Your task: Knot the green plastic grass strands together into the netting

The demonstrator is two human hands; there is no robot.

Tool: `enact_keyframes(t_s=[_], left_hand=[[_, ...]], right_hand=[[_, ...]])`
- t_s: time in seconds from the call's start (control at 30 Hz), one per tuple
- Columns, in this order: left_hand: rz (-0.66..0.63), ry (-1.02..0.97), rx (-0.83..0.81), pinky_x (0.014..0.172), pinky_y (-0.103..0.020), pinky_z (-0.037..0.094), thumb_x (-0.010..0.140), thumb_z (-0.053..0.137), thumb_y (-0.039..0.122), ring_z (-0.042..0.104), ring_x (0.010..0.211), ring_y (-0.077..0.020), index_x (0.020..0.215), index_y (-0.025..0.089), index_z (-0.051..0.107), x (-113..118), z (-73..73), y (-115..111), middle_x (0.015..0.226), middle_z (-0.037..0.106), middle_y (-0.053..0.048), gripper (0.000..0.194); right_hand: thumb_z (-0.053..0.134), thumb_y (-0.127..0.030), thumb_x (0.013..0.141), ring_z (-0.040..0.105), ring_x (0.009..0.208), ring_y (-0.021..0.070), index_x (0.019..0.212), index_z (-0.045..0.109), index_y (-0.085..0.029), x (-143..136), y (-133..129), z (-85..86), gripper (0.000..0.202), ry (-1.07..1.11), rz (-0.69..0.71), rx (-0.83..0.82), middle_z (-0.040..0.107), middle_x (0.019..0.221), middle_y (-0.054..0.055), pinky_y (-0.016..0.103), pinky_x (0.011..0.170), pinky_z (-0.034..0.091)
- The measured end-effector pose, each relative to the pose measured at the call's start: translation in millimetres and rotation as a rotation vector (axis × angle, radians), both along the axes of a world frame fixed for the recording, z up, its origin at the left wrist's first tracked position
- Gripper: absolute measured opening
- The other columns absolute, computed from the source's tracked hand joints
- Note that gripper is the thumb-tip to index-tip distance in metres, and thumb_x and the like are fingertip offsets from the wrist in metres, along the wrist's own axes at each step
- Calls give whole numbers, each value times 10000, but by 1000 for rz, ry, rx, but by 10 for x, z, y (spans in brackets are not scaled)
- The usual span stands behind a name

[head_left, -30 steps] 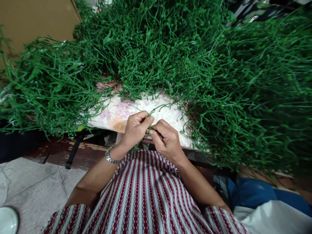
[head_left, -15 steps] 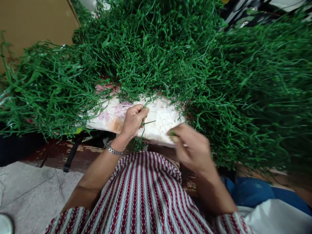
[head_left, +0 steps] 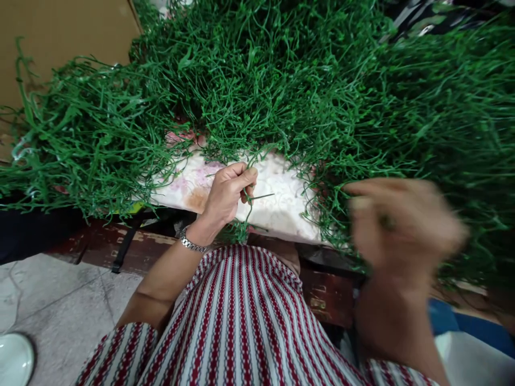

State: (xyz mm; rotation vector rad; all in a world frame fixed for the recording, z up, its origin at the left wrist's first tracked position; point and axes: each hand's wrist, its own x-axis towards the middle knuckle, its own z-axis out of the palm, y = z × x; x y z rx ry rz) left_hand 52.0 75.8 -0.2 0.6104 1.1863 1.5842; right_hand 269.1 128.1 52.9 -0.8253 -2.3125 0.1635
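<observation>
My left hand (head_left: pixel 231 194) is pinched shut on a thin green plastic stem (head_left: pixel 250 212) above a white floral cloth surface (head_left: pixel 281 212). The stem's lower part hangs down toward the cloth's front edge. A straight dark spike (head_left: pixel 263 197) sticks out to the right from the same fingers. My right hand (head_left: pixel 406 225) is smeared by motion at the right, over the edge of the heap of green plastic stems (head_left: pixel 281 91). What its fingers hold, if anything, cannot be made out.
More tangled stems (head_left: pixel 100 139) lie to the left and on the right. A cardboard box (head_left: pixel 68 32) stands at the back left. Dark red worn wood (head_left: pixel 96 244) runs below the cloth. A white round object (head_left: pixel 15 356) is on the tiled floor.
My right hand has swung right, away from the left hand and out over the stems. My left hand keeps its pinch on the stem. The whole view has shifted slightly.
</observation>
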Motion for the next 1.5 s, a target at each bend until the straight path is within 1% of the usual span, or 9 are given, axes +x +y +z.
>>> enact_keyframes(t_s=[0.13, 0.4, 0.53, 0.67, 0.9, 1.07, 1.23, 1.33, 1.5], left_hand=[[13, 8, 86, 416, -166, 370, 716, 643, 310, 466, 431, -41, 579, 161, 480, 67, 124, 14, 535, 486, 56, 260], [-21, 559, 141, 699, -277, 482, 797, 546, 416, 610, 767, -149, 933, 137, 651, -191, 145, -32, 826, 667, -65, 328], [93, 1083, 203, 869, -346, 429, 780, 582, 331, 557, 944, -183, 990, 168, 617, -224, 141, -280, 976, 632, -69, 268], [-57, 1293, 276, 842, -379, 424, 749, 620, 328, 543, 918, -210, 967, 170, 593, -99, 53, -476, 927, 628, -76, 270], [101, 903, 215, 736, -276, 443, 822, 514, 214, 582, 811, -157, 869, 176, 637, -68, -37, -461, 829, 635, -49, 137], [250, 722, 173, 709, -256, 422, 771, 585, 248, 556, 773, -149, 770, 196, 677, -70, -24, -392, 771, 609, -25, 106], [172, 449, 124, 701, -250, 433, 753, 605, 294, 565, 736, -146, 827, 185, 673, -51, -20, -370, 757, 625, -22, 148], [162, 587, 113, 767, -256, 430, 756, 595, 285, 570, 815, -157, 967, 182, 646, -57, 53, -398, 859, 633, -40, 239], [66, 666, 64, 649, -217, 418, 738, 597, 211, 544, 662, -120, 757, 168, 657, -82, 62, -383, 692, 624, -2, 76]], right_hand=[[499, -275, 863, 518, 593, 88, 878, 596, -152, -635, -289, -420, 157, 31, 369, -685, 578, 680, 0, 212, 550, 420], [567, -420, 802, 445, 359, 60, 733, 518, -161, -839, -204, -499, 273, 503, 321, -1323, 473, 487, -57, 172, 352, 351], [599, -413, 780, 464, 367, 60, 715, 529, -154, -817, -101, -449, 276, 579, 301, -1304, 494, 500, -48, 166, 348, 363], [577, -418, 799, 481, 395, 57, 730, 542, -148, -859, -97, -441, 280, 552, 324, -1249, 513, 515, -42, 168, 384, 385], [483, -385, 867, 466, 470, 60, 818, 576, -144, -912, -117, -428, 263, 486, 410, -1058, 525, 585, -21, 190, 449, 380], [522, -261, 848, 528, 951, 158, 1006, 599, -173, -927, -68, -388, 197, 342, 425, -595, 594, 971, 64, 320, 855, 411], [454, -211, 877, 527, 684, 107, 779, 620, -136, -921, -18, -336, 207, 178, 478, -613, 574, 715, 25, 237, 661, 404], [477, -194, 862, 508, 653, 99, 796, 628, -142, -900, 12, -288, 173, 57, 452, -547, 583, 711, 18, 227, 638, 368], [506, -234, 853, 498, 675, 108, 771, 627, -145, -894, 40, -296, 171, 29, 436, -550, 585, 707, 20, 233, 652, 354]])
